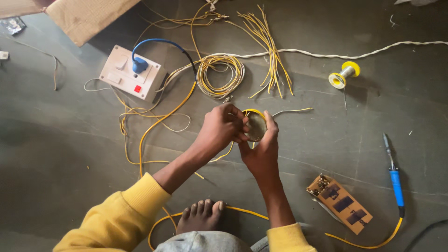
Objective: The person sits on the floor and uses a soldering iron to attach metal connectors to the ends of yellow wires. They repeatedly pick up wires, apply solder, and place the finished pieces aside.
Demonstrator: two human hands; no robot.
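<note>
Both grips closed on the small round yellow-wire coil (255, 125): my left hand (219, 130) pinches its left edge, my right hand (261, 151) cups it from below, above the grey floor (70, 140).

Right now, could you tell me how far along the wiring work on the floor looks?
Done: cut yellow wires lie bundled, and a blue plug sits in the white switch box. In hand: both hands, left hand and right hand, hold a small round part. Left: the soldering iron, solder spool and circuit board lie untouched.

2 hands (219, 128) (261, 149) around a small round disc (256, 126), yellow wires (266, 46), switchboard (130, 72), soldering iron (394, 179) nearby.
</note>
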